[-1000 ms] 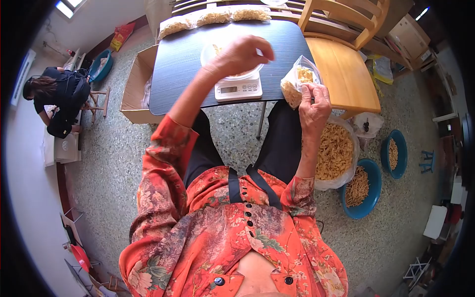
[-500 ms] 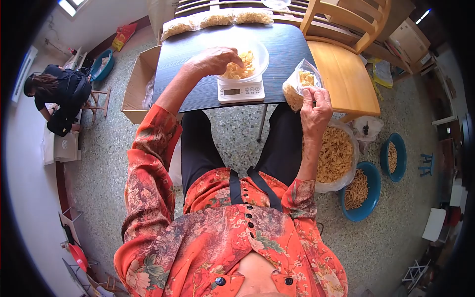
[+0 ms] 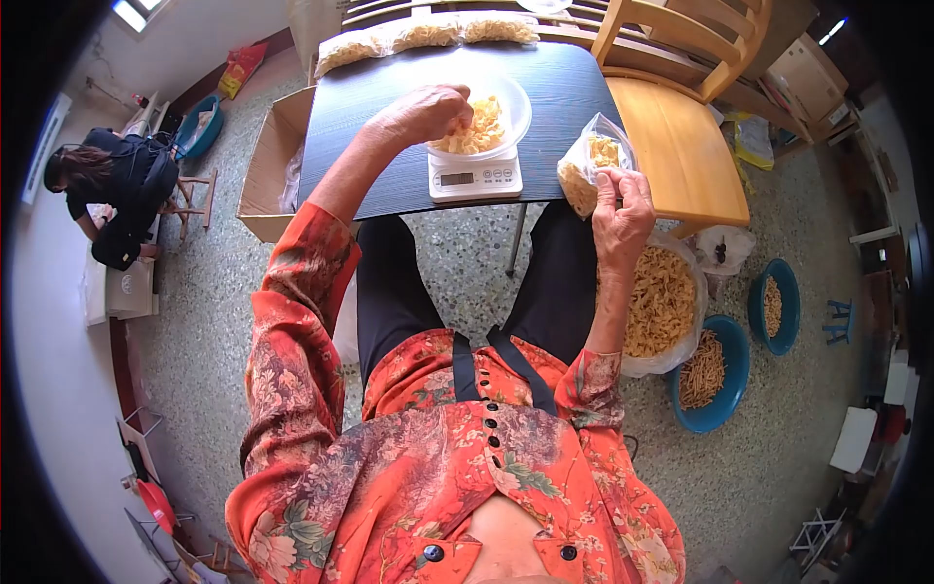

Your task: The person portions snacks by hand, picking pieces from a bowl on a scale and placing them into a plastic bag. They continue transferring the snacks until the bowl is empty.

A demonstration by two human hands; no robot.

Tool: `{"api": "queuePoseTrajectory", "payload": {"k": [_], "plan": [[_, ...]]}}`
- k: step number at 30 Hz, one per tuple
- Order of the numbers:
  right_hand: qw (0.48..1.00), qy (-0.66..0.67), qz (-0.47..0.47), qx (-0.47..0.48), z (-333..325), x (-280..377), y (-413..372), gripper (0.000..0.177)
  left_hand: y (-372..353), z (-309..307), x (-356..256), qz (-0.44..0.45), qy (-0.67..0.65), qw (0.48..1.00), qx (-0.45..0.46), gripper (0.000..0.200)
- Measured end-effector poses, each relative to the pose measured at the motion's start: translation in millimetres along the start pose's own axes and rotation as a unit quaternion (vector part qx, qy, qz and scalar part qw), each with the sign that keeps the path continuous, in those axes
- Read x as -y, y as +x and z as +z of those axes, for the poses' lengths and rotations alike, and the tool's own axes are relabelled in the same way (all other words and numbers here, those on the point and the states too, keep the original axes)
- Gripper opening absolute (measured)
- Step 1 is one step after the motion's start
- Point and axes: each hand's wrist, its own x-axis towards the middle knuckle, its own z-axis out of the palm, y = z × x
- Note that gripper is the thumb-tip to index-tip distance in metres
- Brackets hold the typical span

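Note:
On a digital kitchen scale [image 3: 476, 179] sits a clear plastic bowl [image 3: 519, 109] with yellow, dried-looking pieces [image 3: 477, 131] in it. My left hand [image 3: 428, 112] is over the bowl's left side, fingers curled together; whatever they hold is hidden. At the table's right front corner, my right hand [image 3: 625, 209] grips the edge of a clear plastic bag [image 3: 581, 180] between thumb and fingers. The bag is partly filled with similar yellow pieces, and its mouth faces up.
Filled clear bags [image 3: 425, 33] line the back of the dark table [image 3: 375, 92]. A wooden chair [image 3: 671, 146] adjoins it on the right. A cardboard box [image 3: 268, 165], a large lined tub [image 3: 662, 302] and blue basins [image 3: 725, 389] stand around. A person [image 3: 122, 185] sits far left.
My left hand has drawn slightly back and up within the bowl, so more of the yellow pieces show. My right hand and the bag have stayed nearly still.

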Motion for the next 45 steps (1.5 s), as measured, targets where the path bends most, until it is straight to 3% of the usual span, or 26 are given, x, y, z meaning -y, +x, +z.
{"api": "queuePoseTrajectory", "payload": {"k": [3,6,8,11,13,17,20,24,28,33,37,39,43,45], "plan": [[1.000,0.001,0.000,-0.001,0,2,1,0.009,3,1,1,0.001,0.032,0.999,0.005,0.013],[1.000,0.004,0.004,-0.001,-1,0,1,0.009,2,1,6,-0.025,-0.012,0.999,-0.029,0.012],[1.000,0.010,0.006,0.001,0,-1,0,0.009,0,-2,8,-0.013,-0.045,0.992,-0.116,0.009],[1.000,0.012,0.006,0.003,2,-1,0,0.009,0,-13,8,-0.077,-0.071,0.990,-0.100,0.008],[1.000,0.015,-0.003,0.000,3,-1,0,0.009,-4,-16,6,-0.073,-0.108,0.983,-0.131,0.008],[1.000,0.010,-0.005,-0.001,3,-1,0,0.010,-6,-21,6,-0.157,-0.181,0.962,-0.130,0.012],[1.000,0.012,-0.005,0.000,3,-2,0,0.010,-10,-22,11,-0.183,-0.371,0.895,-0.170,0.015],[1.000,0.014,-0.006,0.005,5,-2,-1,0.009,-11,-24,11,-0.223,-0.353,0.888,-0.196,0.018],[1.000,0.016,-0.018,-0.004,6,0,0,0.008,-7,-27,-3,-0.199,-0.400,0.872,-0.198,0.019],[0.999,-0.016,-0.046,-0.018,7,0,0,0.009,12,-21,-47,-0.112,-0.485,0.857,-0.131,0.019],[0.999,-0.008,-0.049,-0.015,10,5,0,0.009,34,-11,-96,-0.130,-0.371,0.915,-0.096,0.016],[0.999,0.004,-0.049,-0.015,10,6,0,0.010,48,9,-107,-0.055,-0.273,0.945,-0.173,0.016],[0.999,0.010,-0.044,-0.013,10,4,-1,0.010,64,22,-130,-0.059,-0.153,0.975,-0.151,0.022],[0.999,0.007,-0.040,-0.019,8,3,0,0.010,67,29,-136,0.006,-0.135,0.954,-0.267,0.023]]}}
